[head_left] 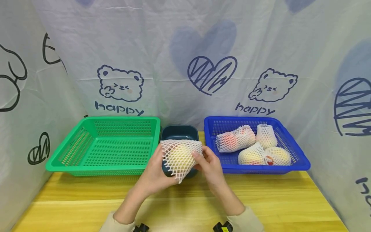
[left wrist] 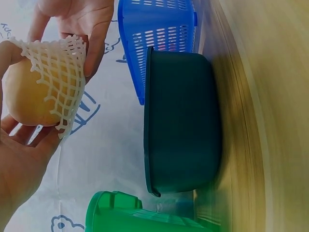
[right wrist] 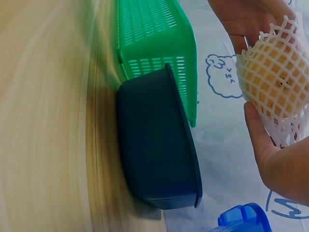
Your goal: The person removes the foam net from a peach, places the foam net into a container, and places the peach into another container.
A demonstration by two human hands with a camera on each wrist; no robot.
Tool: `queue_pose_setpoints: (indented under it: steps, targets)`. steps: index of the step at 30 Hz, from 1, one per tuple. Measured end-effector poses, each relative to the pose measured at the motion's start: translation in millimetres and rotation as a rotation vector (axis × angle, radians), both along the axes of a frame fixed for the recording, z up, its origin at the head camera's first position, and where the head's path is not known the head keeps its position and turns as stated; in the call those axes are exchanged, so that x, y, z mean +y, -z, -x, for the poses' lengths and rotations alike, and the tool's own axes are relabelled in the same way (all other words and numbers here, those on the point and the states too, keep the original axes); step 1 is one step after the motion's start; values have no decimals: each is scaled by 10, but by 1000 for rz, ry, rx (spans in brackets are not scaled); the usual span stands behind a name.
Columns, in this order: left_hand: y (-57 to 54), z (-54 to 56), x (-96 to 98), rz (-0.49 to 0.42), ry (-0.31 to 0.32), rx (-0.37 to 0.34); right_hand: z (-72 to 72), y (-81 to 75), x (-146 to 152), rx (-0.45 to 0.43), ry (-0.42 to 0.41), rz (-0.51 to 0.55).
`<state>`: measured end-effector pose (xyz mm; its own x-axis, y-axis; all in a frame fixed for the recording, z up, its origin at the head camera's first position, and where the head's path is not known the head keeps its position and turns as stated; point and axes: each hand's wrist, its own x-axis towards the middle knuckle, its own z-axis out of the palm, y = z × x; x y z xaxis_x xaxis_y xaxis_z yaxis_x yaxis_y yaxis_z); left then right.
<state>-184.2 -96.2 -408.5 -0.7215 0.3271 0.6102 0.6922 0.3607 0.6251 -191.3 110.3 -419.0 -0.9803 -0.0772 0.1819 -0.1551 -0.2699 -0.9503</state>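
A pale yellow round fruit [left wrist: 29, 94] sits partly inside a white foam net [head_left: 181, 158], held up in front of me. My left hand [head_left: 155, 175] grips the fruit from the left side, its fingers around it and the net's edge. From the right, my right hand [head_left: 213, 169] pinches the net with its thumb on top. In the left wrist view, bare fruit skin shows outside the net on one side. The right wrist view shows the net [right wrist: 275, 72] covering the other side. Below both hands stands a dark teal bin [head_left: 179, 129], partly hidden by them.
To the left stands a green basket [head_left: 118, 151] with a slotted base. A blue basket [head_left: 258, 169] on the right contains several fruits in foam nets [head_left: 252, 154]. All stand on a wooden table [head_left: 261, 193], with a printed white cloth [head_left: 174, 106] behind.
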Motion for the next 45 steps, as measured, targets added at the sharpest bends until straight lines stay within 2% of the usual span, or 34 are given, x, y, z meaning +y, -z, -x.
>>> queue_pose_setpoints:
  steps: [8, 15, 23, 26, 36, 45]
  targets:
    - [18, 12, -1, 14, -7, 59, 14, -24, 29, -23, 47, 43]
    - [2, 3, -15, 13, -5, 13, 44, -29, 48, -43, 111, 49]
    - [2, 7, -21, -17, 13, 9, 66, -48, 78, -62, 174, 31]
    - [6, 15, -28, -29, 26, 6, 75, -51, 94, -68, 184, 38]
    - [-1, 12, -54, -9, 15, -1, 85, -69, 137, -77, 189, 85]
    - [-41, 16, -101, -15, 16, -36, 133, -51, 198, -75, 256, 40]
